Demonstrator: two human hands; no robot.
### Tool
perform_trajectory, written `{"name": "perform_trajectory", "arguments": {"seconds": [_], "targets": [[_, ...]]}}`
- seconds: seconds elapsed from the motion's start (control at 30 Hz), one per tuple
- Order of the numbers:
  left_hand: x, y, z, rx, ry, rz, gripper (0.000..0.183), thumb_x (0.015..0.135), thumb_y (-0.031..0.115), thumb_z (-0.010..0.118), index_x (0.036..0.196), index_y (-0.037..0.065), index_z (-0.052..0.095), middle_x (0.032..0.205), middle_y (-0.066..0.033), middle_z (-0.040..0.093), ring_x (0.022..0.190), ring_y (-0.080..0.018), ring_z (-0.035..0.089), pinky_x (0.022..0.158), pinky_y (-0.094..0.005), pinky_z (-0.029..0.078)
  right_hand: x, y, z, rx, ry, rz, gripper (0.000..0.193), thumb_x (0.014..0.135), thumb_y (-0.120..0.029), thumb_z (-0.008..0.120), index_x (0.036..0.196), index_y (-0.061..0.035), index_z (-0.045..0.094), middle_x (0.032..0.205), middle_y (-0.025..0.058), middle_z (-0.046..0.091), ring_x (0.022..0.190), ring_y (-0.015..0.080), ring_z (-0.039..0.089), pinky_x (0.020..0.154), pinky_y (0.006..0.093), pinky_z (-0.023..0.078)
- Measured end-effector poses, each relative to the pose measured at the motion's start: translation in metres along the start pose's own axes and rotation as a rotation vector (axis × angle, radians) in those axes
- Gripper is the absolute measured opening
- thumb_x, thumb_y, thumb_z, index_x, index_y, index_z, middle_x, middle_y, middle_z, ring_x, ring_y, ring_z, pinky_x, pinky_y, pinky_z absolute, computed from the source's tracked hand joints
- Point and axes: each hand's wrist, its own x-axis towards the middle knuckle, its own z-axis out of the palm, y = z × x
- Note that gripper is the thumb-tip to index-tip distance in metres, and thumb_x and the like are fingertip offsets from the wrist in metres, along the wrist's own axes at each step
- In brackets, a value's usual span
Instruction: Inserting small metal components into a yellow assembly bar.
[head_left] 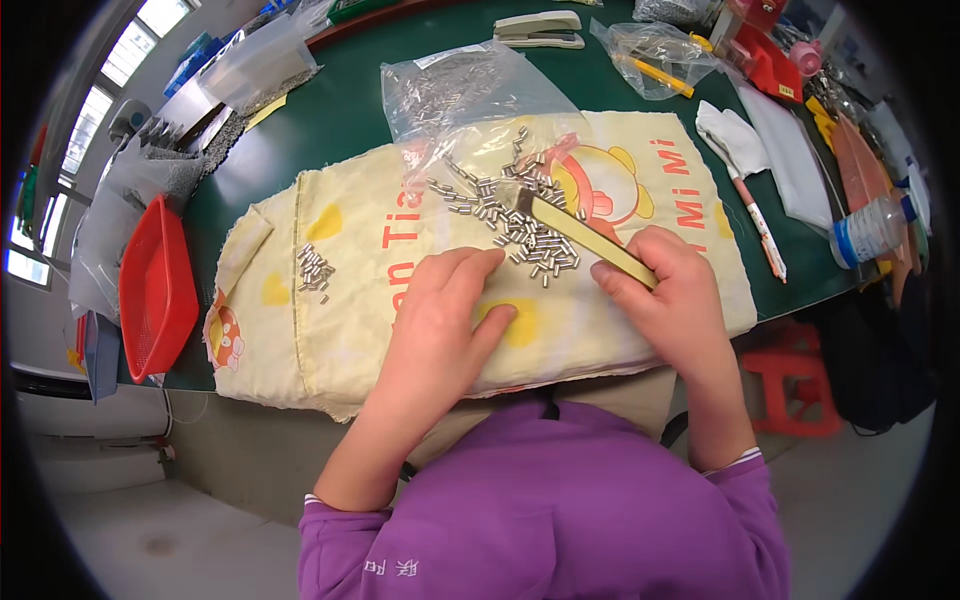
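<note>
A loose pile of small silvery metal cylinders (535,245) lies on a printed cream cloth (450,340) in front of me. My right hand (680,290) is closed around one end of a flat yellow-gold bar-like tool (595,243). Its dark far end reaches into the upper part of the pile; I cannot make out its exact kind. My left hand (440,315) rests at the pile's near left side, thumb apart from the fingers, with nothing seen in it. Farther left on the cloth is a smaller heap of the cylinders (314,270).
A clear plastic bag (450,95) with many more cylinders lies behind the pile. At the left stands a red tray (160,290). A stapler (540,30) is at the back; a pen (762,230), white cloth (733,140) and plastic bottle (870,235) lie on the right.
</note>
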Motion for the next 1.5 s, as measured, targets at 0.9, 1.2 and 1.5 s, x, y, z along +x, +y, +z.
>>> {"name": "perform_trajectory", "arguments": {"seconds": [0.9,1.2,1.5], "targets": [[0.002,0.019,0.019,-0.163,-0.098,-0.003,0.023,0.082,0.002,0.076,0.104,0.000,0.070,0.105,-0.0150,0.063,0.098,-0.0317,0.063,0.082,-0.0398,0.054,-0.002,0.008,0.001,0.033,-0.168,-0.221,0.017,0.084,-0.011,0.073,0.100,-0.0067,0.071,0.092,0.0114,0.063,0.088,0.0327,0.065,0.076,0.0420,0.052],[0.005,0.025,0.019,-0.206,-0.104,-0.016,0.022,0.079,0.002,0.076,0.099,-0.002,0.068,0.099,-0.0160,0.063,0.093,-0.0381,0.062,0.080,-0.0455,0.050,-0.001,0.004,0.011,0.073,-0.149,-0.305,0.024,0.079,-0.002,0.075,0.103,-0.0052,0.072,0.091,0.0096,0.064,0.085,0.0267,0.066,0.073,0.0354,0.053],[0.000,0.021,0.027,-0.068,-0.017,0.014,0.020,0.080,0.003,0.075,0.097,-0.001,0.064,0.105,-0.0157,0.060,0.091,-0.0379,0.059,0.079,-0.0467,0.049,-0.002,0.005,0.008,0.045,-0.166,-0.328,0.022,0.079,-0.006,0.074,0.101,-0.0070,0.069,0.094,0.0101,0.060,0.088,0.0321,0.064,0.075,0.0429,0.052]]}}
